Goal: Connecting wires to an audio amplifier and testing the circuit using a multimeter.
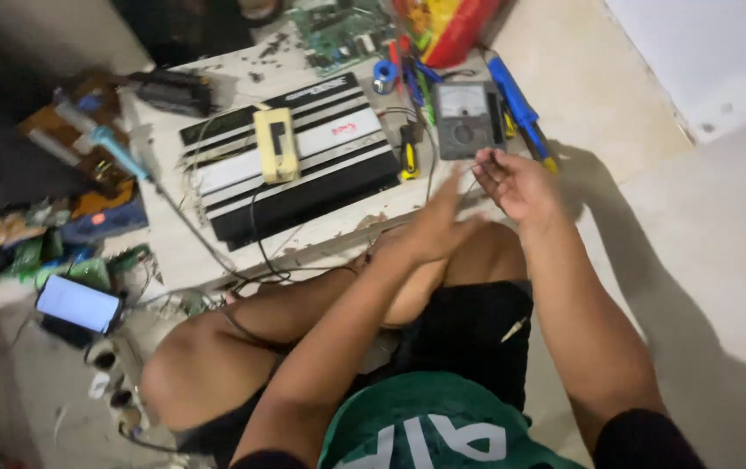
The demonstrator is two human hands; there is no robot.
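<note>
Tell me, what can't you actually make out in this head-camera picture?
- Right hand: it seems to pinch thin wires, too fine to be sure.
- Left hand: blurred; whether it holds anything is unclear.
- Meter: its dial is too small to read.
- Green circuit board: cut off by the top edge.
- Dark left side: too dim.

Circuit board cut off by top edge.

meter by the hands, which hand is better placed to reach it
Right, probably. The right hand hovers just below the grey meter, fingers pinching a thin wire. The left hand sits lower, farther from it.
</note>
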